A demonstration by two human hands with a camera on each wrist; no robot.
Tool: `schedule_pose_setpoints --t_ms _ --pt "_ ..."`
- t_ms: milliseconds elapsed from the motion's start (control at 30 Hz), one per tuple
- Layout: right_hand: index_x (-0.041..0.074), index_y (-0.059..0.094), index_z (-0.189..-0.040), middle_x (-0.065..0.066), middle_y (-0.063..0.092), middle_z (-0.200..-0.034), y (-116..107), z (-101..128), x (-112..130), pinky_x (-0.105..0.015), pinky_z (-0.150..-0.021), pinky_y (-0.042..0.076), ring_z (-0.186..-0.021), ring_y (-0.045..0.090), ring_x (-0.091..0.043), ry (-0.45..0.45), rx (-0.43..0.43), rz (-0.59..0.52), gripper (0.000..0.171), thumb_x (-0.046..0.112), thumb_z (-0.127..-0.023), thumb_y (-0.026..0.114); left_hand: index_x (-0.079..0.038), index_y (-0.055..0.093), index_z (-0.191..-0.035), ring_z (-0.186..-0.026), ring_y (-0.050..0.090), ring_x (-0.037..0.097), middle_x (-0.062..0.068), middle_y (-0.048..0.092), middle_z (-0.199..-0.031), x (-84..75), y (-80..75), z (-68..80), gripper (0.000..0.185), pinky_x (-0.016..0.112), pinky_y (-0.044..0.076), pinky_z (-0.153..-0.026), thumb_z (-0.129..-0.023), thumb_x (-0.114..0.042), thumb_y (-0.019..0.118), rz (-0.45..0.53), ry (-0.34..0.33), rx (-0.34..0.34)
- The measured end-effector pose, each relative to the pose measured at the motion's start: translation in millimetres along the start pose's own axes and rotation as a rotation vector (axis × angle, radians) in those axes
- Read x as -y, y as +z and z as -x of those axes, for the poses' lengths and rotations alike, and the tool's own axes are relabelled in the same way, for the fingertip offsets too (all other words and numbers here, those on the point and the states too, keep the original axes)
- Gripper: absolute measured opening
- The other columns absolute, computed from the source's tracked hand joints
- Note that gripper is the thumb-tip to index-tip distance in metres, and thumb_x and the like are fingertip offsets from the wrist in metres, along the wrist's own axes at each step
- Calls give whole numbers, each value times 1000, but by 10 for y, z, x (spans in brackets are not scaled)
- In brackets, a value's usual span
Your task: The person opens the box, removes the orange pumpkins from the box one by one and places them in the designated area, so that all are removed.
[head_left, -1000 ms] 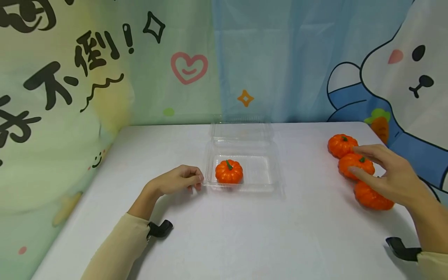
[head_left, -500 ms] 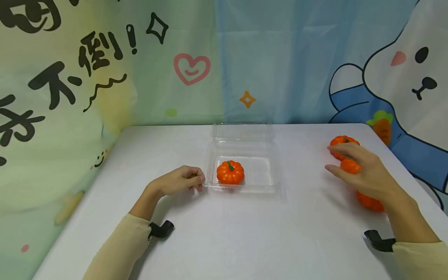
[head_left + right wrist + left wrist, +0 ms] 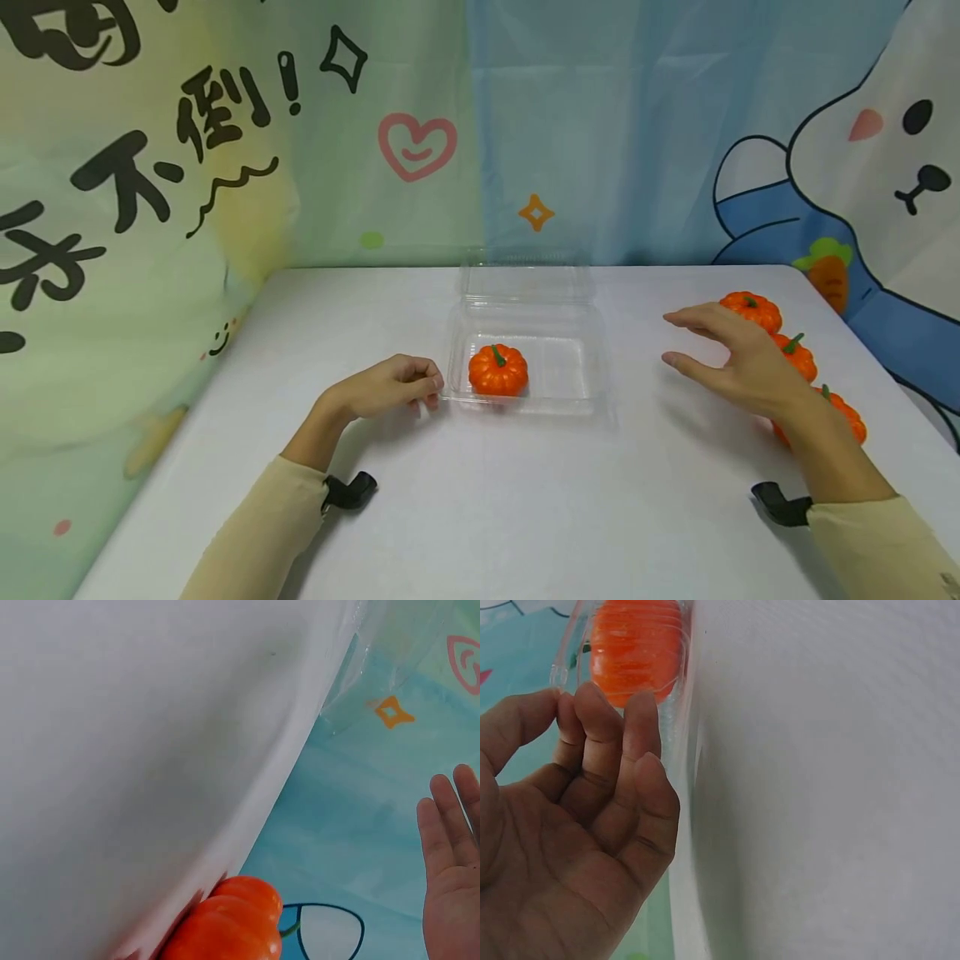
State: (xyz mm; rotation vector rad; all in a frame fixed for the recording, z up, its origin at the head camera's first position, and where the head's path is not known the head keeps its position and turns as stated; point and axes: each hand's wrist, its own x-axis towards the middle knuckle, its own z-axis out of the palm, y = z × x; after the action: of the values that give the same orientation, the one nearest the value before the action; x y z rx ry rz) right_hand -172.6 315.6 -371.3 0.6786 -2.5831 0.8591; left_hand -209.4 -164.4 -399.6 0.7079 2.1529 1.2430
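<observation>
A clear plastic clamshell box (image 3: 558,375) lies with its lid back at the middle of the table. One small orange pumpkin (image 3: 498,371) with a green stem sits in its left half. My left hand (image 3: 386,387) pinches the box's left front corner between thumb and forefinger, as the left wrist view shows. On the right, my right hand (image 3: 738,358) is above the table with fingers spread and nothing in it. Behind it stand three more pumpkins in a slanting row: a far one (image 3: 752,308), a middle one (image 3: 801,358) and a near one (image 3: 849,417), partly covered by the hand and wrist.
The white table (image 3: 525,500) ends at the back against a printed curtain (image 3: 600,125) with a cartoon bear on the right. Each wrist wears a black camera mount, the left one (image 3: 352,490) and the right one (image 3: 782,504).
My right hand has moved left, off the row of pumpkins, with nothing in it. My left hand stays at the box corner. The whole head view has shifted slightly.
</observation>
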Motion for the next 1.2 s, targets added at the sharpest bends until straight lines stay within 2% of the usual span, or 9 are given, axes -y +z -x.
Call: schedule_pose_setpoints --t_ms 200,333,367,833,1033,1100,1200 --pt "14 66 -132 -6 64 -130 88 -88 28 0 -97 32 -119 60 -23 -30 28 -1 56 8 -80 87 -1 64 -101 -90 63 27 17 69 -94 -12 -4 5 22 34 57 -80 -107 -19 52 -4 -4 -1" --pt "14 67 -131 -7 64 -129 147 -153 54 0 -98 33 -119 61 -24 -58 27 -24 56 7 -79 88 -2 64 -100 -90 63 28 18 69 -94 -16 3 7 22 34 57 -79 -107 -19 53 4 -10 -4" --pt "14 67 -131 -7 65 -130 157 -172 67 0 -98 33 -118 61 -28 -63 30 -31 56 8 -80 87 -2 64 -100 -90 63 28 19 69 -94 -19 4 10 22 34 57 -79 -107 -19 53 7 -10 -5" --pt "11 66 -130 -6 66 -127 414 -379 144 -6 -101 38 -115 64 -23 -168 51 -74 54 5 -80 87 0 63 -101 -90 63 27 19 69 -95 -29 6 8 21 34 57 -80 -107 -17 52 7 -17 -1" --pt "11 65 -131 -6 65 -129 542 -492 242 -11 -102 40 -118 63 -23 -173 92 -99 52 11 -83 85 0 63 -101 -90 63 27 18 69 -94 -31 4 25 21 34 57 -80 -107 -17 52 11 -15 -6" --pt "11 65 -132 -5 65 -129 575 -518 273 -16 -102 44 -118 63 -22 -179 105 -101 52 12 -84 85 0 63 -101 -90 63 27 17 69 -94 -30 6 26 21 34 57 -80 -107 -17 52 15 -16 -2" --pt "12 64 -132 -3 65 -130 619 -555 307 -33 -102 53 -118 64 -22 -189 120 -107 52 14 -84 85 0 63 -102 -90 63 27 15 69 -94 -22 7 27 21 35 58 -80 -107 -17 52 15 -18 1"
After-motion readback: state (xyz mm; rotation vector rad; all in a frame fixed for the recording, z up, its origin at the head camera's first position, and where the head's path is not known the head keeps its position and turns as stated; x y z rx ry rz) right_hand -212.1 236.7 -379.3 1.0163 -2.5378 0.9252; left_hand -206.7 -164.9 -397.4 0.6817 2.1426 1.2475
